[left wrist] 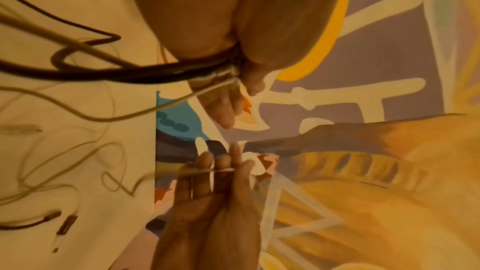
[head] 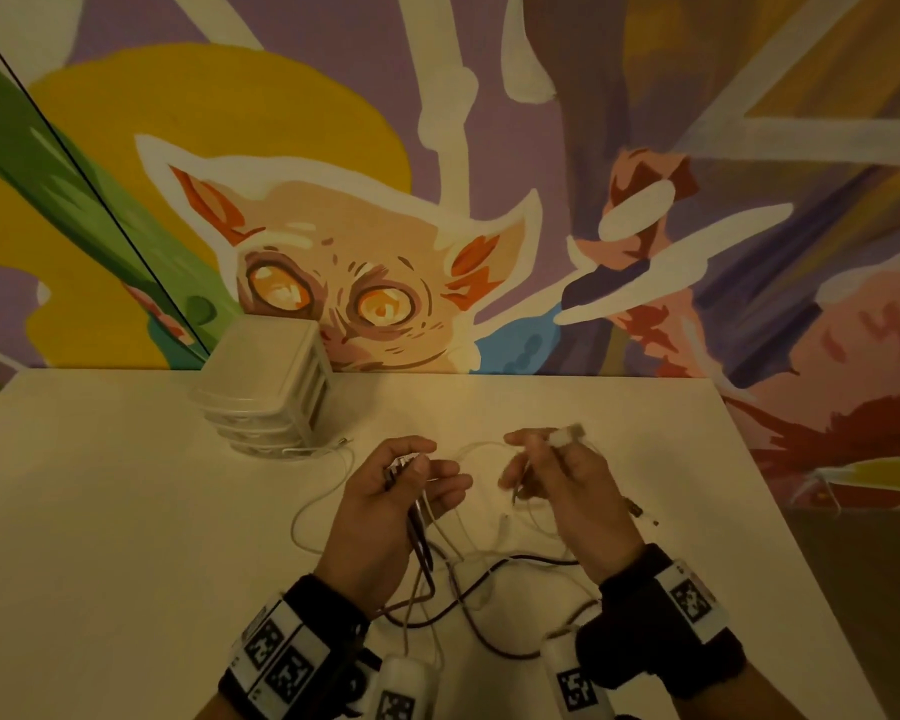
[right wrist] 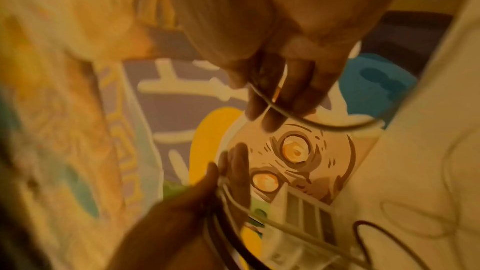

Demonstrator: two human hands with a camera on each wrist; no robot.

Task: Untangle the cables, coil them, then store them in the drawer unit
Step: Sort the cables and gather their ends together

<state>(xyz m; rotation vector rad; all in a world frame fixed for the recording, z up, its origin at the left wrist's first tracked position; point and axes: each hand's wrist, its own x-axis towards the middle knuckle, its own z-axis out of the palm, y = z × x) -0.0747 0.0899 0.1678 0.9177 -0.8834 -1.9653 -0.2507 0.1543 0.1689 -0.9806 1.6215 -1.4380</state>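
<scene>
left hand (head: 385, 504): raised at 9 o'clock, fingers (head: 445, 483) curled, pinching cables | right hand (head: 567, 485): raised at 3 o'clock, fingers curled round cable

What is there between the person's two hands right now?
In the head view, a thin white cable arcs across the gap from the left hand to the right hand, above the table.

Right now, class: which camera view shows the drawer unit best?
The head view: the whole drawer unit stands on the table's far side. The right wrist view shows only part of it, blurred, behind the cables; the left wrist view shows none of it.
</scene>
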